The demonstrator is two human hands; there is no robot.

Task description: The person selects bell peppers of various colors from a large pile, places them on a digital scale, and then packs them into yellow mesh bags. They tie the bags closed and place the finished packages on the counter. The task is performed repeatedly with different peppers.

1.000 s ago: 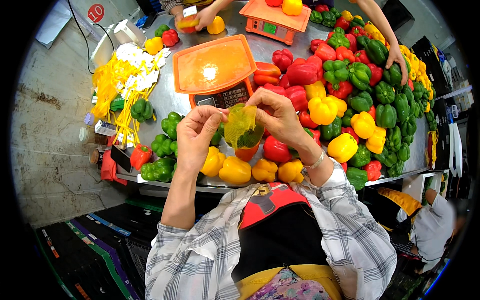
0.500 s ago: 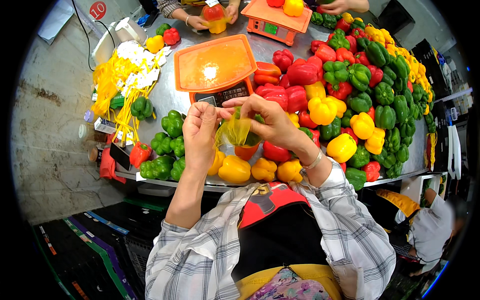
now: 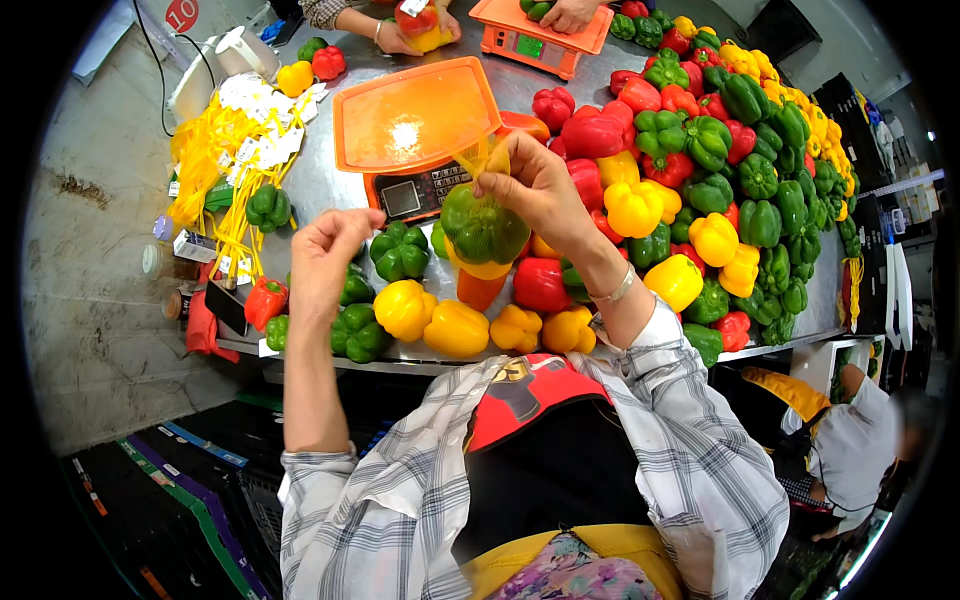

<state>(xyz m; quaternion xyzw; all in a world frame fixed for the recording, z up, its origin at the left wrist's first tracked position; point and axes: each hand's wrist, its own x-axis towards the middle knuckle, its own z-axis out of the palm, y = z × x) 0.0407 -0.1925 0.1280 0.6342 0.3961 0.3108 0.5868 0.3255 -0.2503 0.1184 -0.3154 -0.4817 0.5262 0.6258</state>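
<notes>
My right hand (image 3: 543,190) pinches the gathered top of a yellow mesh bag (image 3: 482,155). Beneath it hangs a green bell pepper (image 3: 484,222) inside the net, with a yellow pepper (image 3: 480,266) and an orange-red pepper (image 3: 480,290) showing below; whether the lowest is in the bag is unclear. To the left, my left hand (image 3: 330,250) is apart from the bag, its fingers drawn together and nothing visible in them. Near its fingertips are a green pepper (image 3: 400,251) and an orange scale (image 3: 415,115) with an empty-looking pan.
A large heap of mixed peppers (image 3: 700,180) covers the table's right side. Yellow strap tags (image 3: 225,160) with white labels lie at the left, beside a phone (image 3: 226,306). Across the table, another person's hands (image 3: 408,35) hold bagged peppers; another hand (image 3: 572,14) is at a second scale (image 3: 535,40).
My left hand has let go of the net and moved left. My right hand has raised the gathered net top, bringing the green pepper into fuller view. Across the table, a hand has reached the second scale.
</notes>
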